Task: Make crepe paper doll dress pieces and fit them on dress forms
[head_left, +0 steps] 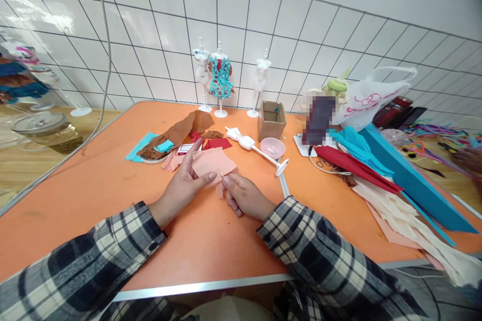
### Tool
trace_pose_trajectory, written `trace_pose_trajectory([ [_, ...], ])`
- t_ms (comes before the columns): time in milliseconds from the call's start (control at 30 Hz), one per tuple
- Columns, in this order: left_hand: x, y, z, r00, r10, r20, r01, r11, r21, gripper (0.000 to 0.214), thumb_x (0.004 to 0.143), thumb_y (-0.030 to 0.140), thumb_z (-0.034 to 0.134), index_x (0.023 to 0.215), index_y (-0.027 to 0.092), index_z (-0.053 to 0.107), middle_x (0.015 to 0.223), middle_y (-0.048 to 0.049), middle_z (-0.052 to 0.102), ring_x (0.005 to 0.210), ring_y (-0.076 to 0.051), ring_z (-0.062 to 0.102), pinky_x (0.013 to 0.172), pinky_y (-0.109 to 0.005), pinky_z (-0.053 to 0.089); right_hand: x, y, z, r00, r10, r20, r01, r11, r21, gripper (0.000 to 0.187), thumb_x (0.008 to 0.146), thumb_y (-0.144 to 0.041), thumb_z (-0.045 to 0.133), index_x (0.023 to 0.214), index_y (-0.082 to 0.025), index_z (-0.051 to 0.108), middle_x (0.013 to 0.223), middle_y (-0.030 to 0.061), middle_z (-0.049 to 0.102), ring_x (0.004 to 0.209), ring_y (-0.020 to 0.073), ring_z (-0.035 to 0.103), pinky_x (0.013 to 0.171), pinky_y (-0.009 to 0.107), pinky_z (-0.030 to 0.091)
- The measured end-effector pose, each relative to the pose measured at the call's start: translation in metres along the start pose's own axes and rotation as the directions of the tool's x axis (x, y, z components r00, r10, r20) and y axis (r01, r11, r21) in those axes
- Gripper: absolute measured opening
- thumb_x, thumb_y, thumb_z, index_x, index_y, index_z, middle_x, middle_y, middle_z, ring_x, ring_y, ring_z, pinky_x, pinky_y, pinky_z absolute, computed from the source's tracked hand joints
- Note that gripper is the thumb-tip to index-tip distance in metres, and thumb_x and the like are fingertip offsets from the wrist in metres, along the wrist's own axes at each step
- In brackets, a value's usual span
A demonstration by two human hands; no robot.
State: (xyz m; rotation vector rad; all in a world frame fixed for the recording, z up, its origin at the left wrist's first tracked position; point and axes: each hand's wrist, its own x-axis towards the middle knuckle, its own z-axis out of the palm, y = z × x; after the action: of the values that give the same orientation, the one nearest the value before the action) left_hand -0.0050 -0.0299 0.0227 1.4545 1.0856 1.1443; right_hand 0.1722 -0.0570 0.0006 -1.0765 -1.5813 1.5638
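Note:
A piece of peach crepe paper (211,161) is in my left hand (183,185), its thumb on the near edge, index finger pointing up and the other fingers hidden behind the sheet. My right hand (246,195) is closed in a pinch at the paper's right edge. From its fingertips sticks up a thin, pale, pin-like piece (221,174), too small to make out fully. Beyond the paper lie brown crepe paper (176,135), red paper (218,144) and a small red-and-white box (185,149). A white mini dress form (244,141) lies on its side, past my right hand.
Mini dress forms stand by the tiled wall, one in a turquoise ruffled dress (221,77). A cardboard box (271,123) and pink dish (273,147) sit mid-table. Right are a propped phone (320,118), scissors (324,162), crepe strips (357,168) and a plastic bag (365,98).

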Motion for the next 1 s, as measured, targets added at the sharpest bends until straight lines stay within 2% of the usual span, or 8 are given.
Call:
trace_pose_trajectory([
  [133, 0.0006, -0.0045, 0.0002, 0.991, -0.083, 0.107, 0.108, 0.959, -0.263, 0.085, 0.078, 0.037, 0.075, 0.149, 0.028, 0.030, 0.133, -0.0098, 0.058, 0.116, -0.029, 0.059, 0.096, -0.041, 0.049, -0.0015, -0.0033, 0.0003, 1.000, 0.010, -0.015, -0.011, 0.999, -0.033, 0.031, 0.099, -0.046, 0.036, 0.082, -0.021, 0.043, 0.045, -0.0111, 0.042, 0.032, 0.0057, 0.037, 0.031, 0.015, 0.031],
  [233, 0.0023, -0.0066, 0.0004, 0.988, -0.085, 0.125, 0.124, 0.931, -0.342, 0.079, 0.078, 0.034, 0.075, 0.146, 0.026, 0.035, 0.129, -0.0096, 0.061, 0.114, -0.026, 0.061, 0.092, -0.037, 0.051, -0.0027, -0.0059, -0.0001, 1.000, 0.027, -0.013, -0.028, 0.997, -0.071, 0.030, 0.099, -0.044, 0.038, 0.080, -0.021, 0.042, 0.047, -0.0105, 0.042, 0.033, 0.0056, 0.037, 0.031, 0.015, 0.032],
  [333, 0.0035, -0.0070, 0.0000, 0.993, -0.053, 0.103, 0.083, 0.947, -0.310, 0.082, 0.076, 0.030, 0.077, 0.145, 0.026, 0.035, 0.133, -0.0093, 0.059, 0.116, -0.025, 0.059, 0.090, -0.033, 0.052, -0.0030, -0.0060, -0.0007, 0.999, 0.037, -0.014, -0.038, 0.995, -0.087, 0.030, 0.099, -0.043, 0.037, 0.080, -0.021, 0.042, 0.047, -0.0101, 0.043, 0.033, 0.0059, 0.038, 0.032, 0.015, 0.033],
  [467, 0.0035, -0.0061, 0.0002, 0.995, -0.032, 0.089, 0.053, 0.969, -0.241, 0.087, 0.074, 0.030, 0.078, 0.147, 0.027, 0.031, 0.138, -0.0098, 0.055, 0.112, -0.026, 0.062, 0.088, -0.034, 0.053, -0.0024, -0.0043, -0.0006, 0.999, 0.050, -0.011, -0.050, 0.996, -0.072, 0.029, 0.099, -0.045, 0.038, 0.083, -0.022, 0.043, 0.047, -0.0098, 0.045, 0.033, 0.0070, 0.040, 0.032, 0.016, 0.035],
  [700, 0.0031, -0.0062, 0.0015, 0.998, 0.066, 0.021, -0.062, 0.987, -0.150, 0.087, 0.074, 0.031, 0.078, 0.147, 0.025, 0.032, 0.141, -0.0108, 0.049, 0.123, -0.029, 0.054, 0.092, -0.035, 0.052, -0.0019, -0.0036, 0.0023, 0.998, 0.058, -0.026, -0.059, 0.997, -0.051, 0.031, 0.098, -0.049, 0.036, 0.084, -0.022, 0.043, 0.045, -0.0101, 0.046, 0.032, 0.0075, 0.042, 0.031, 0.016, 0.034],
  [867, 0.0011, -0.0052, 0.0021, 0.999, 0.044, 0.005, -0.044, 0.999, -0.032, 0.082, 0.075, 0.034, 0.077, 0.145, 0.025, 0.036, 0.145, -0.0104, 0.044, 0.113, -0.027, 0.059, 0.084, -0.032, 0.055, -0.0012, -0.0013, 0.0022, 0.998, 0.046, -0.033, -0.047, 0.999, -0.027, 0.035, 0.097, -0.053, 0.037, 0.084, -0.021, 0.043, 0.046, -0.0103, 0.046, 0.031, 0.0067, 0.041, 0.031, 0.016, 0.034],
  [1000, 0.0009, -0.0068, 0.0032, 0.999, 0.028, 0.032, -0.025, 0.995, -0.094, 0.086, 0.074, 0.034, 0.077, 0.147, 0.026, 0.032, 0.140, -0.0111, 0.048, 0.106, -0.024, 0.062, 0.081, -0.032, 0.055, -0.0009, -0.0028, 0.0024, 0.998, 0.044, -0.048, -0.045, 0.999, -0.025, 0.034, 0.097, -0.052, 0.037, 0.082, -0.021, 0.042, 0.045, -0.0106, 0.045, 0.031, 0.0065, 0.040, 0.031, 0.016, 0.032],
])
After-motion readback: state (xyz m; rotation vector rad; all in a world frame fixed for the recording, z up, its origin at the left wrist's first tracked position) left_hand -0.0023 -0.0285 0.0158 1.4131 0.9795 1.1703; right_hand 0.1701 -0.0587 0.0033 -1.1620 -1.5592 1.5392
